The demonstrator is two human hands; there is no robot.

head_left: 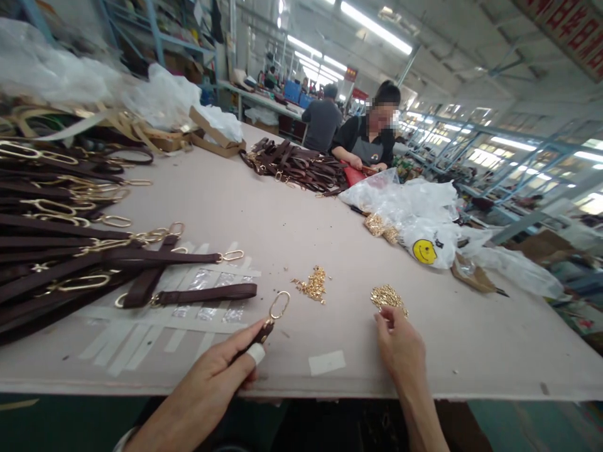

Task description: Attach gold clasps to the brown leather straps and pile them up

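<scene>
Long pale worktable point(301, 207) seen from its near edge. Along its left edge, a big stack of dark brown leather straps w/ gold oval clasps point(56, 251). At the far end a 2nd pile of brown straps point(296, 166), w/ a seated co-worker point(370, 141) just behind it. Right edge: white plastic bags point(409, 204), 1 w/ a yellow smiley. Near edge, centre: left hand point(221, 370), thumb taped, fingers pinched narrow around the end of a short strap point(261, 333); its gold clasp ring point(279, 306) points away, over the table. Right hand point(400, 345) fingertips touch a small heap of gold fittings point(387, 296); can't tell if anything's gripped. A 2nd small gold heap point(313, 284) lies between the hands, farther in.
</scene>
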